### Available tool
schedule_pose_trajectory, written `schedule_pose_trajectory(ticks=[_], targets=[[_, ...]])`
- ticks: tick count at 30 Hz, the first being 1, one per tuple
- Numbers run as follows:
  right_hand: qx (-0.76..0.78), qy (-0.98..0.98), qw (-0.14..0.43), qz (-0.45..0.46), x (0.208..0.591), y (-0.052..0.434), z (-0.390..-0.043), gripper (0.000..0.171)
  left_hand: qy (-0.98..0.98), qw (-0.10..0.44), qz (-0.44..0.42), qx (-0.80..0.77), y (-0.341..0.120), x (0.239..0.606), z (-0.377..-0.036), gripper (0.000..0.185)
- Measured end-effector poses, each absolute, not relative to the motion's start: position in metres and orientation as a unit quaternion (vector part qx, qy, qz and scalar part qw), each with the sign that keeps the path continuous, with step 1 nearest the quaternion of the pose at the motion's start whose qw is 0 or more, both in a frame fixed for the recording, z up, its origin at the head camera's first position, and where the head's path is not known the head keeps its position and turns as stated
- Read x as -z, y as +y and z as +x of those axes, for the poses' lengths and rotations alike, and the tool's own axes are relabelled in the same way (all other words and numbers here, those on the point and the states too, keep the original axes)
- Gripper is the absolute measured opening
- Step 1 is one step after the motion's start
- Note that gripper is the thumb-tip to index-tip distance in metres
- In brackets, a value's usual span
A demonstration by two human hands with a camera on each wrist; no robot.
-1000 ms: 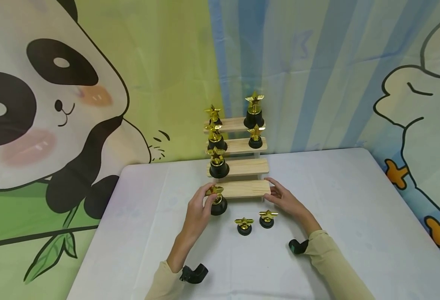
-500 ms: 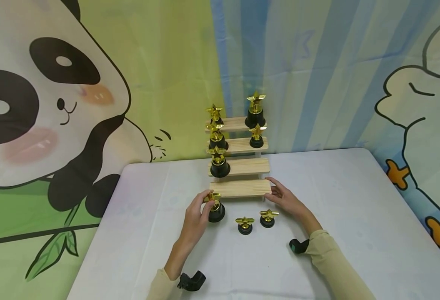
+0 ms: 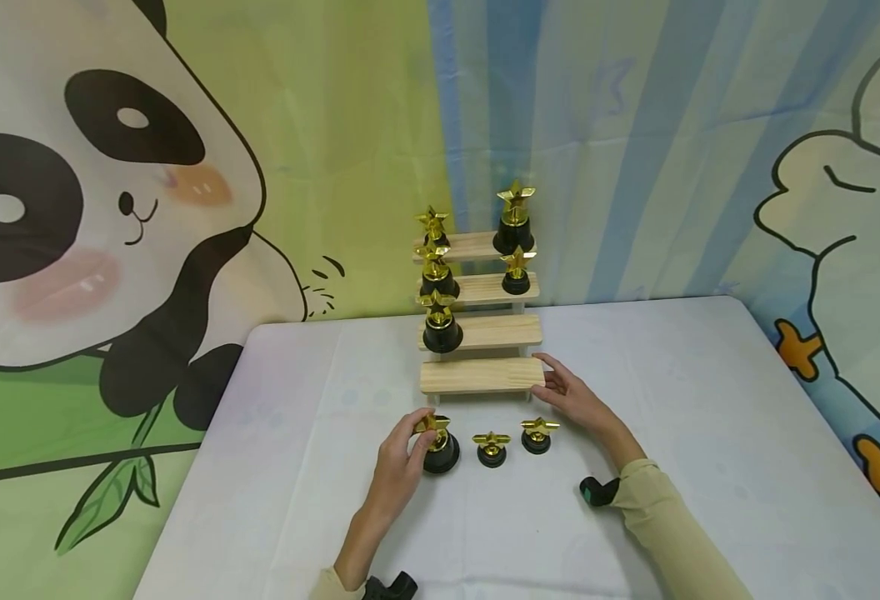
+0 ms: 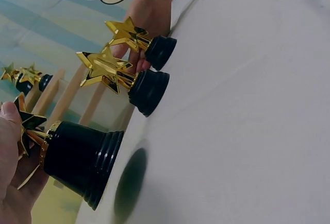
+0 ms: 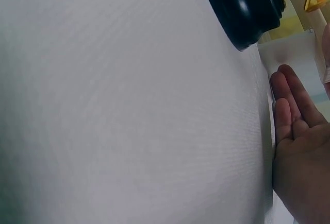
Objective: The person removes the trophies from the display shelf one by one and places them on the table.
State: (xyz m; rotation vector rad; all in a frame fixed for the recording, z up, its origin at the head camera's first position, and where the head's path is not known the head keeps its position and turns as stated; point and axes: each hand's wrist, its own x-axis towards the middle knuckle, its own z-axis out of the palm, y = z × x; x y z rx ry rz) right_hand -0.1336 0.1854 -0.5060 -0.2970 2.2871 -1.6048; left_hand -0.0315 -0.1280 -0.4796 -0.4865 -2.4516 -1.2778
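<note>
My left hand (image 3: 398,462) pinches the gold star top of a large black-based star trophy (image 3: 442,454) between thumb and fingers. In the left wrist view, its base hangs just above the white table, apart from its shadow. At the right end of the lowest step, my right hand (image 3: 577,404) grips the wooden step stand (image 3: 481,377) with thumb and index finger; its other fingers (image 5: 296,92) extend beneath. Two small star trophies (image 3: 491,451) (image 3: 537,437) stand upright on the table, right of the held trophy.
Trophies stand on the upper steps: one (image 3: 442,332) on the left of the third, two on the second, two on the top. The lowest step is bare wood. A cartoon-printed cloth (image 3: 350,167) hangs behind the white table (image 3: 297,417).
My left hand has moved the large trophy from beside the lowest step's left end toward me, to the left of the small trophies. My right hand keeps its place on the stand.
</note>
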Motion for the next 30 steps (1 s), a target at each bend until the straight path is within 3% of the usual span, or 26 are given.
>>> schedule_pose_trajectory(ticks=[12, 30], targets=[[0.562, 0.804, 0.167, -0.102, 0.512, 0.187, -0.134, 0.072, -0.858, 0.155, -0.165, 0.46, -0.131, 0.491, -0.027, 0.031], [0.557, 0.807, 0.161, -0.11, 0.509, 0.185, -0.135, 0.07, -0.859, 0.228, -0.215, 0.405, -0.137, 0.506, -0.027, 0.039]])
